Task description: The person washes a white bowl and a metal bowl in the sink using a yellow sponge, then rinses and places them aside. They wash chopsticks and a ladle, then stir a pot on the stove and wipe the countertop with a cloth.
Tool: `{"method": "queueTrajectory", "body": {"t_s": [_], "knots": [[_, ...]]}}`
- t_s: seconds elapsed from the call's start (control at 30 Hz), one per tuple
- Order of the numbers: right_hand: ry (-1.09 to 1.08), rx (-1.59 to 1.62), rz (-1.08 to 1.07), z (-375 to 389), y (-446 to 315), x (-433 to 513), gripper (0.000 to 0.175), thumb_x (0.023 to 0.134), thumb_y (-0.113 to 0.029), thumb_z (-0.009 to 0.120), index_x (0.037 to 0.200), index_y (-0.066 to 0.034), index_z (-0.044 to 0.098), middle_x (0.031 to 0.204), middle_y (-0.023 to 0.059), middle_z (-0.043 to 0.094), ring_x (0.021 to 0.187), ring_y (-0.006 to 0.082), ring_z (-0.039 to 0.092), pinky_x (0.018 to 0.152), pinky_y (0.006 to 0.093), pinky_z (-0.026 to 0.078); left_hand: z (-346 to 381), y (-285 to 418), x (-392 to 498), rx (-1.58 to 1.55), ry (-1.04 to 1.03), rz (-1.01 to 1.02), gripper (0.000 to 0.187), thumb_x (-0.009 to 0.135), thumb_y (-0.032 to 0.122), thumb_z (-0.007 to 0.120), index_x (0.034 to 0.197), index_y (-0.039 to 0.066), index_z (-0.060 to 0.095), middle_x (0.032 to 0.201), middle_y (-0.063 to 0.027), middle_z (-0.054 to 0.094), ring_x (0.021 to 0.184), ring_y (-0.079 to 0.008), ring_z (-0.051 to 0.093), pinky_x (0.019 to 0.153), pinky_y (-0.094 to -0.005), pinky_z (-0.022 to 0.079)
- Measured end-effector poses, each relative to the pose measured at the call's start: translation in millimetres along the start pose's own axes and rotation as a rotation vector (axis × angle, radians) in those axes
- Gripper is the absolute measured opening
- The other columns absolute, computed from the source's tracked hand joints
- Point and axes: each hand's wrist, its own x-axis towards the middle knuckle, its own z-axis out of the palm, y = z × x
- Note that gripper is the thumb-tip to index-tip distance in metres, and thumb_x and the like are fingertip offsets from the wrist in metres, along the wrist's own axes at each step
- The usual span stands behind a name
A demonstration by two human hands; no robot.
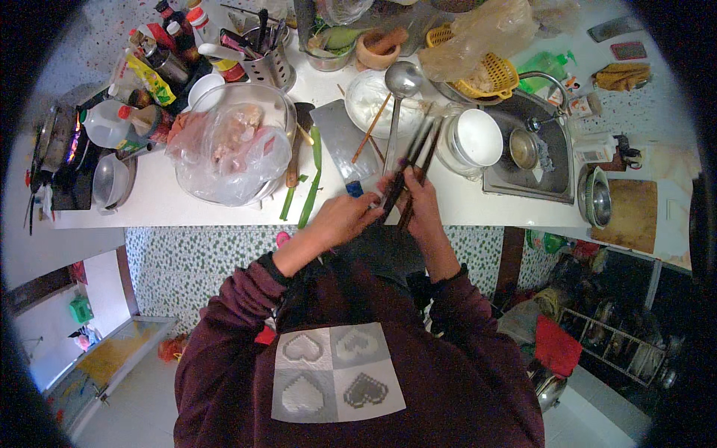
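Note:
My right hand grips several long utensils with dark handles, blurred, above the counter's front edge. The fingers of my left hand meet the lower handles; whether they grip is unclear. A metal ladle extends beyond my hands, its bowl over a white bowl of white paste or dough with brown chopsticks across it. Under these lies a broad metal blade with a blue end. Left of it are green onion pieces and a wooden-handled knife.
A large bowl with meat in a plastic bag stands left, near bottles and a utensil holder. Stacked white bowls stand beside the sink. Behind are a mortar and a yellow basket.

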Motion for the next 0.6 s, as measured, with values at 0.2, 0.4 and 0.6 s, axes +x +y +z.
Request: {"method": "queueTrajectory", "body": {"t_s": [0.2, 0.4, 0.6], "knots": [[0.076, -0.005, 0.050, -30.5, -4.2, -6.6, 0.023, 0.095, -0.026, 0.052, 0.106, -0.0069, 0.049, 0.067, -0.0021, 0.042, 0.051, 0.0068, 0.039, 0.043, 0.0209, 0.033, 14.4, -53.3, 86.4, 0.229, 0.184, -0.308, 0.038, 0.086, 0.039, 0.057, 0.092, 0.002, 0.059, 0.079, -0.0217, 0.064, 0.076, -0.0404, 0.063, 0.065, -0.0480, 0.050], [0.000, 0.089, 0.161, -26.6, 11.9, 2.4, 0.049, 0.091, -0.054, 0.046, 0.101, -0.0066, 0.047, 0.070, 0.0033, 0.051, 0.050, 0.0088, 0.042, 0.042, 0.0208, 0.036, 52.7, -79.3, 117.8, 0.064, 0.143, -0.529, 0.027, 0.079, 0.022, 0.057, 0.095, 0.001, 0.060, 0.089, -0.0219, 0.065, 0.085, -0.0385, 0.064, 0.071, -0.0476, 0.051], [0.179, 0.105, 0.173, -50.2, 7.6, -2.2, 0.059, 0.091, -0.063, 0.034, 0.103, -0.0063, 0.047, 0.066, 0.0086, 0.050, 0.045, 0.0138, 0.041, 0.040, 0.0254, 0.033, 73.7, -54.0, 135.7, 0.022, 0.068, -0.625, 0.030, 0.081, 0.029, 0.059, 0.093, 0.003, 0.064, 0.090, -0.0203, 0.066, 0.085, -0.0369, 0.065, 0.072, -0.0466, 0.052]]}}
